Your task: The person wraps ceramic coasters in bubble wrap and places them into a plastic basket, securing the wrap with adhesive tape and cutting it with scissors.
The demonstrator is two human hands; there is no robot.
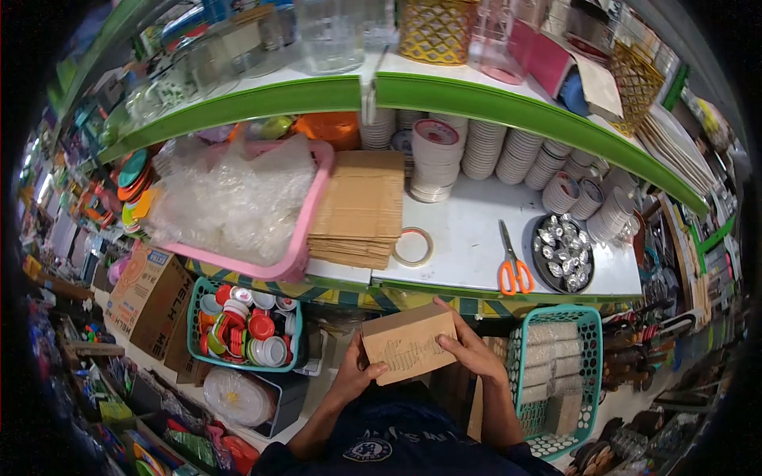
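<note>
A small brown cardboard box [409, 341] with dark print on its near face is held in front of my body. My left hand [355, 370] grips its left side, the thumb on the printed face. On the right side my right hand [470, 347] holds it, thumb also on the front. Beyond the box, on the white shelf, lie a stack of flat brown cardboard [357, 202], a roll of tape [413, 247] and orange-handled scissors [511, 266]. A dark round tray [562, 254] of small silvery pieces sits farther right.
A pink basket [298, 246] of clear plastic wrap stands at the shelf's left. Stacked white bowls [435, 159] line the back. Below are a teal basket [238, 364] of colourful lids and a green basket [597, 341] of wrapped packs. A green-edged shelf [492, 94] runs above.
</note>
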